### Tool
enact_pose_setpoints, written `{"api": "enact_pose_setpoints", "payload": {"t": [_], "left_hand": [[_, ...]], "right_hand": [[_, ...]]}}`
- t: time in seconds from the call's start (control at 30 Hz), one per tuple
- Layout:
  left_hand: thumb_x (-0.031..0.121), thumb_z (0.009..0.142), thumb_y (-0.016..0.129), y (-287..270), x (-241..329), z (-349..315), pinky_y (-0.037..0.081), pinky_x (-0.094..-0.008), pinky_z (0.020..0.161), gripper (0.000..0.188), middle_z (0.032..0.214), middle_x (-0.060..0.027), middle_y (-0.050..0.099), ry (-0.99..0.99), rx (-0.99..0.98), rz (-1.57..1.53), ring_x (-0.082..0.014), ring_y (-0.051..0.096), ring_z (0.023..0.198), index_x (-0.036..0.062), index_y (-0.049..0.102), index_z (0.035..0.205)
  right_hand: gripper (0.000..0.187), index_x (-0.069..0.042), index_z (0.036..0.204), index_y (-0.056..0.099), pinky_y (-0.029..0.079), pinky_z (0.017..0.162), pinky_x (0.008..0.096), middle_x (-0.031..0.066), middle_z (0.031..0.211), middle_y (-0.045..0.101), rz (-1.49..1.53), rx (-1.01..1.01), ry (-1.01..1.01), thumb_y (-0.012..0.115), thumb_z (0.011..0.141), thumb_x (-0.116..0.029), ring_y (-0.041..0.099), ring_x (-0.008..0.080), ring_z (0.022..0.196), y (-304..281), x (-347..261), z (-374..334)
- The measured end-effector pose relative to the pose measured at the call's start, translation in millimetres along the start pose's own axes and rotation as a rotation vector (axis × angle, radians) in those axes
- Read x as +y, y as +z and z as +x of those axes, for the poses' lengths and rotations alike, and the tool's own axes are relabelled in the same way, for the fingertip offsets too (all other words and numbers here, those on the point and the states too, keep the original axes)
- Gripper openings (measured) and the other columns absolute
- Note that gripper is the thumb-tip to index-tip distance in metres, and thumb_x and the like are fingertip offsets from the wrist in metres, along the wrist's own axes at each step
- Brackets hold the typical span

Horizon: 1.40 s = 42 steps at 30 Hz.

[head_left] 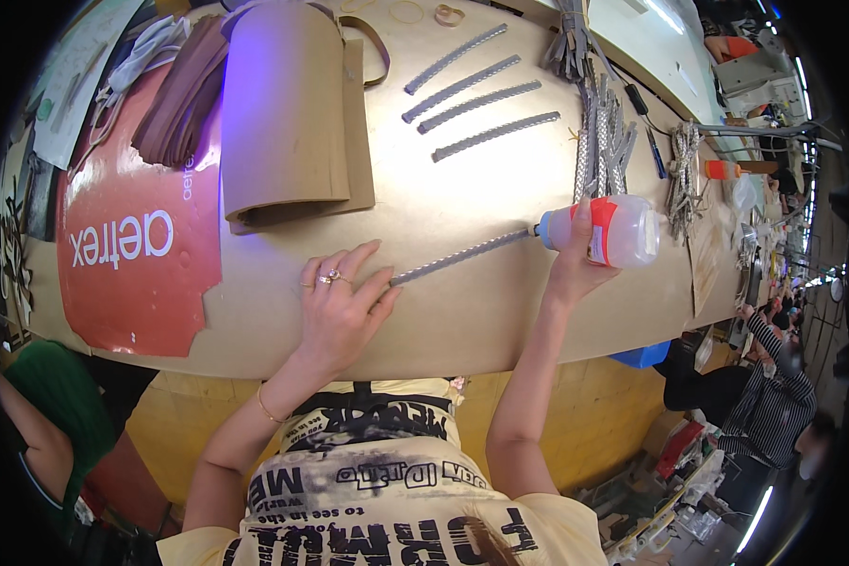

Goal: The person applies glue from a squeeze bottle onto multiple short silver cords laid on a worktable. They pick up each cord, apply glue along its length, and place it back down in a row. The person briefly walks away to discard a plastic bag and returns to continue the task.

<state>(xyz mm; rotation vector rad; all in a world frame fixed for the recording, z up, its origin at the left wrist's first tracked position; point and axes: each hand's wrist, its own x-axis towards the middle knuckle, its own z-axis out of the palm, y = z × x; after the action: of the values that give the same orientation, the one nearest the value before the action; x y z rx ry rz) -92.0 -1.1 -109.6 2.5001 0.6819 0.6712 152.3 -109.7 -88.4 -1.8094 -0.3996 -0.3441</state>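
My right hand (pixel 578 264) is wrapped round a squeeze bottle (pixel 638 232) of clear plastic with a red label and a blue cap. The bottle lies tilted on its side, its nozzle at the far end of a grey braided strip (pixel 462 257). At the strip's near-left end, my left hand (pixel 341 300) has it at the thumb and forefinger, the other fingers resting on the table. Several more grey braided strips (pixel 481 89) lie in a slanting row beyond, apart from both hands.
A rolled brown board (pixel 288 113) stands left of the strips, beside a red sheet (pixel 132 302) and stacked brown pieces (pixel 181 94). Bundled braided strips (pixel 602 132), a pen (pixel 655 153) and another bottle (pixel 722 170) lie rightward. Other people are nearby on both sides.
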Motion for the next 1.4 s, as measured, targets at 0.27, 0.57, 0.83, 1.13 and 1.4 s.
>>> {"api": "enact_pose_setpoints", "payload": {"t": [0.27, 0.57, 0.83, 1.13, 1.4], "left_hand": [[0.019, 0.072, 0.078, 4.3, -2.7, -4.2, 0.036, -0.038, 0.09, 0.023, 0.115, -0.0036, 0.063, 0.101, 0.025, 0.122, -0.0215, 0.055, 0.1, 0.0087, 0.07, 0.09], [0.02, 0.072, 0.077, 4.7, -4.4, -6.0, 0.035, -0.0378, 0.089, 0.024, 0.116, -0.002, 0.063, 0.123, 0.02, 0.154, -0.0197, 0.054, 0.101, 0.0093, 0.07, 0.092], [0.02, 0.072, 0.076, 7.4, -4.6, -7.3, 0.035, -0.0381, 0.09, 0.025, 0.117, -0.002, 0.062, 0.116, 0.021, 0.141, -0.0197, 0.053, 0.102, 0.0089, 0.07, 0.093], [0.019, 0.072, 0.076, 6.5, -4.8, -6.9, 0.034, -0.0392, 0.091, 0.028, 0.12, -0.0026, 0.061, 0.104, 0.004, 0.118, -0.0212, 0.052, 0.104, 0.0082, 0.07, 0.097], [0.016, 0.075, 0.07, -4.3, 13.9, 13.6, 0.038, -0.0413, 0.092, 0.05, 0.122, -0.0095, 0.06, 0.133, -0.08, 0.011, -0.023, 0.054, 0.105, 0.008, 0.06, 0.124]], "right_hand": [[0.037, 0.004, 0.105, 0.058, 0.054, 0.076, 0.0325, 0.0118, 0.097, 0.064, -0.018, -0.013, 0.035, 0.075, 0.082, -0.02, 0.063, 0.0184, 0.085, 6.6, -8.3, -27.2], [0.045, 0.004, 0.113, 0.054, 0.053, 0.082, 0.035, 0.0135, 0.102, 0.062, -0.043, -0.201, 0.086, 0.075, 0.082, -0.02, 0.062, 0.022, 0.09, 9.4, -33.4, -75.2], [0.063, 0.003, 0.126, 0.044, 0.048, 0.088, 0.0353, 0.0132, 0.112, 0.056, 0.026, -0.366, 0.017, 0.078, 0.079, -0.021, 0.058, 0.0238, 0.099, 14.1, -40.3, -102.2], [0.061, 0.0, 0.125, 0.044, 0.047, 0.088, 0.0353, 0.0125, 0.113, 0.054, 0.141, -0.461, 0.084, 0.078, 0.078, -0.019, 0.055, 0.0218, 0.1, 23.1, -54.2, -119.0], [0.039, -0.004, 0.119, 0.05, 0.051, 0.081, 0.0364, 0.0078, 0.099, 0.06, 0.836, 0.156, 0.665, 0.061, 0.09, -0.027, 0.06, 0.0202, 0.087, -8.8, -25.3, -70.5]]}}
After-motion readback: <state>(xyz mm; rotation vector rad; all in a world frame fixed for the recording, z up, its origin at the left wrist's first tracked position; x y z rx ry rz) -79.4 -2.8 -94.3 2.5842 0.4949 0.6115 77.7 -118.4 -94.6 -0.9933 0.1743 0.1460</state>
